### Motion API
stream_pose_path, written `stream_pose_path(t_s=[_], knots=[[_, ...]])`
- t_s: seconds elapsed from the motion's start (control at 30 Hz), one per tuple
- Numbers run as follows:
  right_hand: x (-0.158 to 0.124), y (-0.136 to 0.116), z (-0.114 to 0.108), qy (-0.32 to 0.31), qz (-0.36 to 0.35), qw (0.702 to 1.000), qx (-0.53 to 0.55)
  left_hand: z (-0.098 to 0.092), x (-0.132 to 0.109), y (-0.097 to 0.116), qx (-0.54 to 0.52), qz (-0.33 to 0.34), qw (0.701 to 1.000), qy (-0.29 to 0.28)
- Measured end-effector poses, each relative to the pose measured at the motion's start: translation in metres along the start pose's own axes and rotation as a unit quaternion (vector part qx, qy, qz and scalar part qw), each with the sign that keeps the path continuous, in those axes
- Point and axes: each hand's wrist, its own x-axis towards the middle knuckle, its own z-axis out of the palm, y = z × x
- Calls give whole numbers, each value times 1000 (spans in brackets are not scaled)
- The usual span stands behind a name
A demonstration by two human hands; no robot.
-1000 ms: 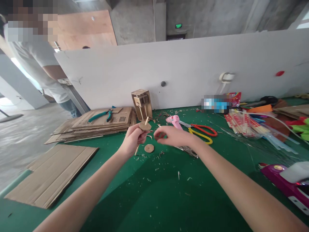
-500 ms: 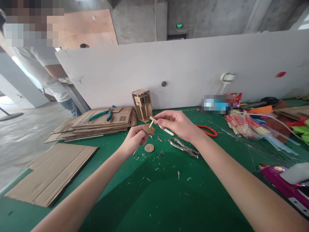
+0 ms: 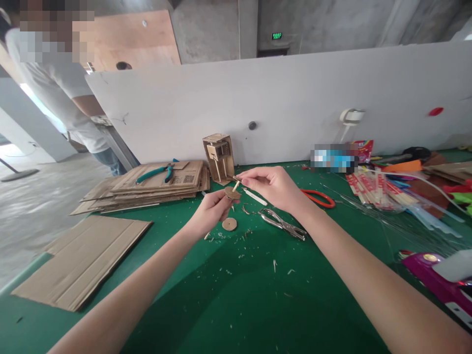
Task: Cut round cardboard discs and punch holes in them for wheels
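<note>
My left hand (image 3: 212, 211) pinches a small round cardboard disc (image 3: 232, 193), from which a short wooden stick (image 3: 236, 186) rises. Over the stick's upper end, my right hand (image 3: 263, 184) is closed on a small thin flat piece (image 3: 238, 178), partly hidden by the fingers. Below the hands a second cardboard disc (image 3: 229, 224) with a small centre hole lies on the green table (image 3: 206, 305). Just behind them stands a cardboard box model (image 3: 219, 157) with sticks inside. A white craft knife (image 3: 255, 197) lies beneath my right hand.
Metal pliers (image 3: 283, 224) and orange-handled scissors (image 3: 319, 198) lie right of centre. Teal pliers (image 3: 155, 174) rest on stacked cardboard (image 3: 147, 189); a cardboard sheet (image 3: 84, 255) lies nearer. At right are wrapped sticks (image 3: 374, 189) and a purple tool (image 3: 429, 273). A person (image 3: 59, 93) stands back left.
The thin piece in my right hand now looks more edge-on over the stick. The disc in my left hand is tilted slightly differently. The whole view has shifted a little.
</note>
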Motion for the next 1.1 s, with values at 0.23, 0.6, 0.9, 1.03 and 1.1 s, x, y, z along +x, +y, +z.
stream_pose_path(t_s=[0.23, 0.6, 0.9, 1.03, 1.1], knots=[[-2, -4, -5, -12, -17, 998, -64, 5, -2, -3, 74, 37, 996, 23], [-5, -9, 3, 26, -52, 969, -242, 23, -4, -8, 265, 105, 949, 131], [-8, -12, -1, -7, -78, 971, -224, 10, -5, -7, 100, 68, 991, 54], [-8, -4, 1, -3, -122, 968, -218, 2, -1, -7, -23, 33, 999, 0], [-8, -2, 3, 4, -137, 968, -210, -3, 0, -7, -62, 14, 998, -28]])
